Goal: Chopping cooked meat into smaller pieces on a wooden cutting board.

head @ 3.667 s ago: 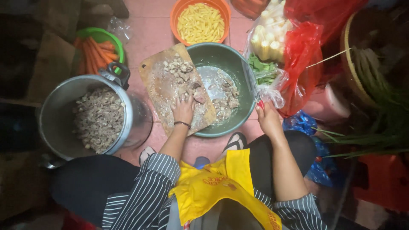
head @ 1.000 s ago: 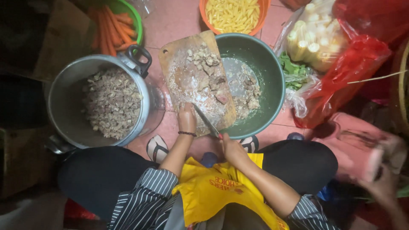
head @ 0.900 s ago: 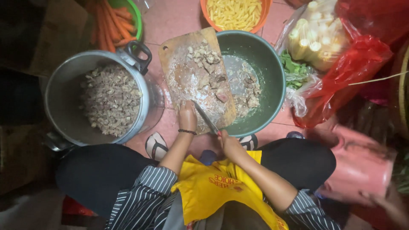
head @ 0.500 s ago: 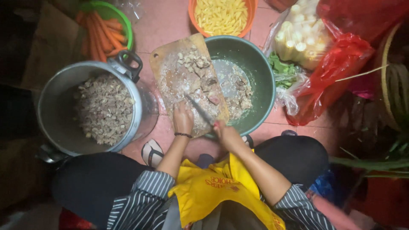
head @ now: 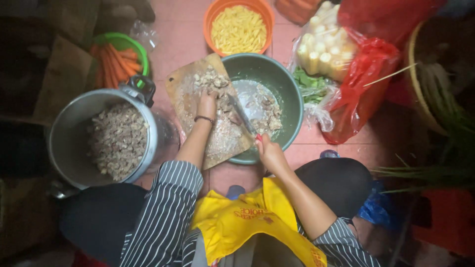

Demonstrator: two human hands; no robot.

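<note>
Pink tiles; worn wooden board (head: 188, 94), lumpy meat (head: 213, 81).

Dim overhead light is brightening the centre; the edges are sinking into shadow, and everything is looking softly blurred.

Beside the brown wooden board (head: 198, 106) sits a grey-green basin (head: 287, 84), and beyond the board an orange bowl (head: 213, 15) of yellow strips. Left of it gleams a silver pot (head: 64, 143). Near it, black-and-white striped sleeves (head: 168, 198) flank a yellow apron (head: 237, 222).
</note>
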